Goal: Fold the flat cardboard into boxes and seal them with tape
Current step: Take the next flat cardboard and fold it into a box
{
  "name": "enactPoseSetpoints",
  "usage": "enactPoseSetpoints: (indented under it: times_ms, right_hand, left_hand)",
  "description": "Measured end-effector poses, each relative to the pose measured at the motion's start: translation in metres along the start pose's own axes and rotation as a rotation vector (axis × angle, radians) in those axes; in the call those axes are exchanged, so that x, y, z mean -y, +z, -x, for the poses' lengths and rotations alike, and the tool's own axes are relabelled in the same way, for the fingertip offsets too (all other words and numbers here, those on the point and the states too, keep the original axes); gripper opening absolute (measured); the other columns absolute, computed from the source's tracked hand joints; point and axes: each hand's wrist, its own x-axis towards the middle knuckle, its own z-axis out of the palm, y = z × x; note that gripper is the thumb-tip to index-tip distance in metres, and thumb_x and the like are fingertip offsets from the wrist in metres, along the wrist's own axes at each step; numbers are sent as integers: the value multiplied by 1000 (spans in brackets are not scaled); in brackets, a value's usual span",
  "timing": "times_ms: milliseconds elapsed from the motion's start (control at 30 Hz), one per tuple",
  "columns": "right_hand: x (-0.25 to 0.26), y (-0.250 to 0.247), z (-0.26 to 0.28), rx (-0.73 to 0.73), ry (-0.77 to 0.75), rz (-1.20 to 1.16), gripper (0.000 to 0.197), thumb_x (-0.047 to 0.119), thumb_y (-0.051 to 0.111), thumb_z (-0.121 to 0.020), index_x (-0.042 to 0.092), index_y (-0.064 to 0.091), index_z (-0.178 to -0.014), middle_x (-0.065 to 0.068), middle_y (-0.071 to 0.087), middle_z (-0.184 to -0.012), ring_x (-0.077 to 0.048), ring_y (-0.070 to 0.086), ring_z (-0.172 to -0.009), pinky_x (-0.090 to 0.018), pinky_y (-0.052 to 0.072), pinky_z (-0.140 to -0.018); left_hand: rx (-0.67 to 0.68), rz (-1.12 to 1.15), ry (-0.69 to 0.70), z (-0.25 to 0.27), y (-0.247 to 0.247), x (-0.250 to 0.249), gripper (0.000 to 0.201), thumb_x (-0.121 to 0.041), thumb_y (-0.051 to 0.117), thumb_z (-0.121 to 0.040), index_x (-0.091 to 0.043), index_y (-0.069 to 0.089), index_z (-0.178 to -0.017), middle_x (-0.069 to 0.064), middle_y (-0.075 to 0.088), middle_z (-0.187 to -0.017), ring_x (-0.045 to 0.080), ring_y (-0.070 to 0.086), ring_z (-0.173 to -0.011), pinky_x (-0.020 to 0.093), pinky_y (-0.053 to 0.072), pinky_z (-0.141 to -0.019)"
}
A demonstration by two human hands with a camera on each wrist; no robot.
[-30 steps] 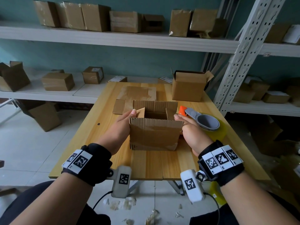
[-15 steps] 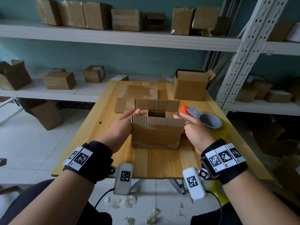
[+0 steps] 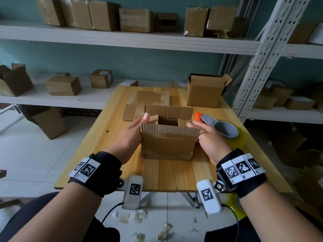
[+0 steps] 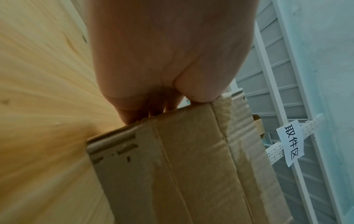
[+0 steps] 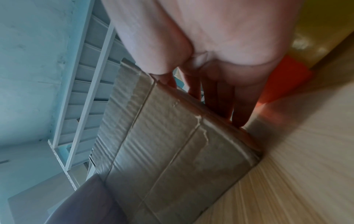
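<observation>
- Wooden table (image 3: 157, 175) stands before white shelving (image 3: 122, 38) stacked with cardboard cartons; every place below is given relative to the box.
- Box (image 3: 167, 142): upright at the table's middle, top open, long axis running left to right across the person's front. Its near flap (image 3: 170, 131) and far flap (image 3: 168, 111) stand up; the two short end flaps lean inward over the opening.
- Left hand (image 3: 130, 137): flat against the box's left end, fingers straight, thumb tip at the left end flap. It presses rather than grasps; the left wrist view shows the fingers (image 4: 132, 112) lying along the end wall.
- Right hand (image 3: 208, 138): mirrored at the box's right end, fingers extended, fingertips on the right end flap, nothing enclosed. The right wrist view shows the fingers (image 5: 224, 97) straight along that wall.
- Tape dispenser (image 3: 220, 125): just right of the box, behind the right hand, which is the nearer hand to it.
- Flat cardboard (image 3: 148, 100): behind the box, lying on the table.
- Open carton (image 3: 203, 91): behind and right of the box.
- Judgement: the end flaps are being folded in; the long flaps must close across the short axis before taping along the long one.
</observation>
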Motion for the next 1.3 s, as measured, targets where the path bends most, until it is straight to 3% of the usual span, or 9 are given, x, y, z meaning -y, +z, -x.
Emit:
enactPoseSetpoints:
  times_ms: [100,233,367,500,633,900,1000,1167,1300]
  right_hand:
    - [3,2,1,-7,32,-52,45,43,56,-106,25,57,-147,8,56,-143,-12,47,-134,-40,29,-123]
    - [2,2,1,-3,14,-24,49,46,60,-103,24,57,-147,4,56,-152,-16,47,-142,-41,30,-123]
    - [3,3,2,-14,0,12,55,45,61,-103,22,53,-152,0,52,-156,-20,43,-147,-40,30,-122]
    - [4,5,5,-28,-23,39,54,39,59,-105,19,50,-154,1,50,-155,-12,43,-138,-29,30,-111]
    - [3,6,4,-32,-34,29,52,39,59,-105,20,50,-153,5,53,-146,-8,42,-131,-28,30,-109]
    - [-2,5,3,-39,-16,31,37,50,52,-106,34,59,-139,11,57,-134,-15,51,-132,-43,36,-121]
    - [-2,4,3,-35,-40,87,46,49,51,-107,26,55,-147,13,55,-130,-12,49,-127,-38,36,-117]
    - [-2,5,-1,-54,-76,101,47,45,53,-107,23,55,-149,12,54,-133,-10,48,-128,-31,35,-110]
    - [-2,6,-2,-62,-101,98,46,44,53,-108,23,53,-149,14,52,-131,-8,47,-123,-30,35,-105]
  left_hand:
    - [-3,13,22,-3,-1,3,88,-78,58,-85,-22,54,-153,6,62,-148,27,56,-140,48,40,-123]
    - [-11,0,24,-4,0,3,76,-69,55,-91,-24,54,-151,5,62,-147,26,56,-138,48,40,-123]
    - [3,12,20,-5,0,3,55,-73,62,-89,-35,66,-128,3,64,-144,26,57,-137,48,39,-122]
    - [-6,33,50,-10,-2,8,83,-77,69,-80,-26,62,-145,3,65,-145,26,57,-139,49,41,-122]
    - [-11,23,61,-11,-3,8,78,-75,68,-82,-27,64,-144,3,67,-142,27,59,-137,50,43,-120]
    - [-5,-30,74,-5,0,5,72,-73,51,-92,-28,56,-149,1,60,-150,23,52,-142,50,36,-125]
    - [-12,-50,66,-5,0,4,44,-67,55,-96,-36,68,-124,-1,70,-134,22,60,-132,49,42,-120]
    - [-47,-31,74,-9,1,5,47,-57,61,-101,-25,70,-134,2,75,-125,25,67,-124,48,49,-114]
    - [-30,-33,107,-5,2,2,34,-47,58,-106,-23,74,-124,-1,78,-106,19,71,-106,34,53,-91]
